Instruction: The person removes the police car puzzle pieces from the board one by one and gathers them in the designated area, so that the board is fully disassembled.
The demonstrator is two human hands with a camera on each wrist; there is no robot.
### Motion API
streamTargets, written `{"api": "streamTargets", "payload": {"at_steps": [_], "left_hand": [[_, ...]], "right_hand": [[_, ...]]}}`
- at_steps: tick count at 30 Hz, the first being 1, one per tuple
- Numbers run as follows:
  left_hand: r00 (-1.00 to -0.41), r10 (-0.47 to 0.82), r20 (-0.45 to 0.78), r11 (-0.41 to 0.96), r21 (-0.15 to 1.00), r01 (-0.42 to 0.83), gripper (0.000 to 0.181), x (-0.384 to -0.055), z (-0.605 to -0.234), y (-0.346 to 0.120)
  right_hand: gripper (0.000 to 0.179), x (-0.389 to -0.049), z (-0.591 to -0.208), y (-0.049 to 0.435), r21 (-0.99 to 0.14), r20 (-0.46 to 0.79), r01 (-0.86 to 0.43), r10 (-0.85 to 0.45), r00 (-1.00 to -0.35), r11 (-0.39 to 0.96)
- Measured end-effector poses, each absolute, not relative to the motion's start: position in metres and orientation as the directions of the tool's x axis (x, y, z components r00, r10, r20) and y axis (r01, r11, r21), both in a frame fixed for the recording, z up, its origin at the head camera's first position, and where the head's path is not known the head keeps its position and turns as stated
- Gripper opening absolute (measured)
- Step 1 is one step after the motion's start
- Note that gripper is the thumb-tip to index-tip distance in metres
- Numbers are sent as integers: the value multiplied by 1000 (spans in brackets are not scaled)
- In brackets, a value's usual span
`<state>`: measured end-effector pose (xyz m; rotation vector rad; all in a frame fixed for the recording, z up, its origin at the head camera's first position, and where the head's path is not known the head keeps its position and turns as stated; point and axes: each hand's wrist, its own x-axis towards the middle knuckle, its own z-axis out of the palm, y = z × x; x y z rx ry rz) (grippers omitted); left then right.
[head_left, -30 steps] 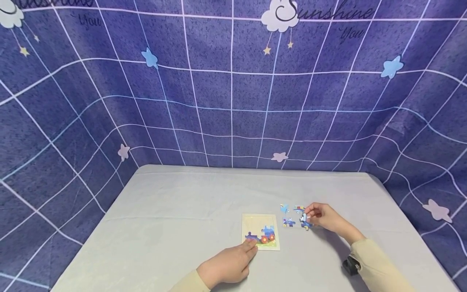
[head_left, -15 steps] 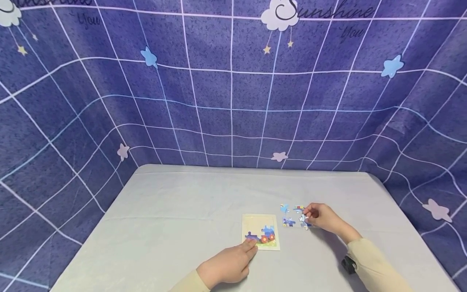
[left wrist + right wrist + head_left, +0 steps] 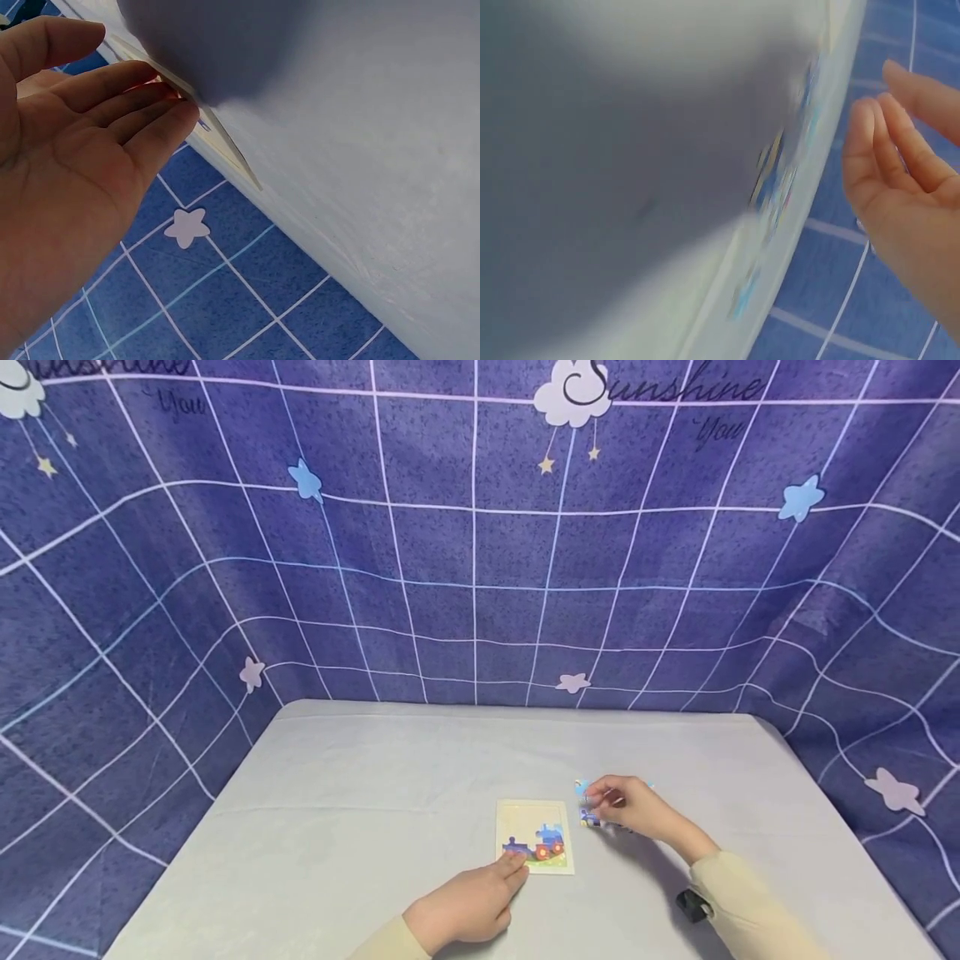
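My left hand rests its extended fingertips on the near edge of a pale puzzle frame; in the left wrist view the fingers reach onto the frame edge. Joined train pieces fill the lower part of the frame. My right hand hovers over loose puzzle pieces just right of the frame, fingers loosely bent. A blue train piece and a light-blue piece show at its left. The right wrist view has thumb and fingers apart, nothing visible between them; the pieces are blurred.
A pale cloth covers the table. Blue gridded curtain with stars and clouds surrounds its back and sides. A black device sits at the right wrist.
My right hand has left the rightmost loose piece, which it was touching and turning, and moved left over the other pieces. My left hand stays on the frame.
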<state>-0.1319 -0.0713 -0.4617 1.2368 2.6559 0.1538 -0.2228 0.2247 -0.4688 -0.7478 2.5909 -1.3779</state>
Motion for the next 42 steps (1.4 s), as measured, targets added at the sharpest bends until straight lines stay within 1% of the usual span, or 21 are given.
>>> {"api": "streamTargets", "payload": {"at_steps": [4,8,12,20,26,31,38,42], "left_hand": [[-627,767,-139,642,181,745,48,-132,-463,-71],[-627,768,-132,640,180,747,48,-131,-462,-71],[-627,768,-130,640,178,747,48,-132,-461,-72],[-631,763,-143,647,171,743,49,-132,-463,-73],[-629,768,-124,641,168,749,49,-131,-463,-72],[-622,775,-113,632,161,758,49,-132,-464,-72],[-621,776,-111,631,151,761,48,-132,-464,-72],[-622,775,-111,631,157,759,48,-132,-463,-72]], "right_hand": [[30,-221,-473,203,-843,79,-342,-534,-842,415],[34,-220,-477,188,-856,43,-328,-578,-815,398],[36,-220,-480,181,-833,19,-339,-590,-807,437],[35,-215,-479,173,-769,30,-419,-627,-779,483],[35,-214,-476,171,-752,24,-431,-632,-775,499],[36,-213,-478,171,-765,40,-430,-631,-775,480],[24,-213,-485,171,-769,98,-445,-602,-792,460],[24,-212,-485,171,-804,94,-413,-594,-799,428]]}}
